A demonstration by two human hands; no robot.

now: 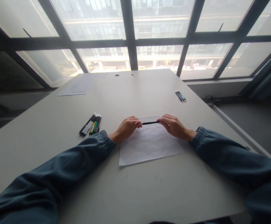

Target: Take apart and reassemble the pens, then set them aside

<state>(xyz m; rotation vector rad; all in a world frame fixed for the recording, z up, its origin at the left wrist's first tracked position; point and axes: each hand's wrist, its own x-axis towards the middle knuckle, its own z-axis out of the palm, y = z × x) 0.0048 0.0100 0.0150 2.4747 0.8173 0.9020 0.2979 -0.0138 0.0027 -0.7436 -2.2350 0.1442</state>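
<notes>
A slim black pen (149,123) is held level between both hands, above a sheet of white paper (147,152) on the table. My left hand (127,128) pinches its left end with closed fingers. At the other end, my right hand (173,125) grips it between thumb and fingers. The paper bears faint marks that I cannot read, and the hands cover parts of its upper edge. To the left of my left hand lies a bunch of pens (90,124), mostly black, with white, yellow and green among them.
Several blue and black pens (180,95) lie side by side near the right edge of the white table (135,193). More paper sheets (76,85) rest at the far left. Two small round items sit near the far edge, before a large window (159,21).
</notes>
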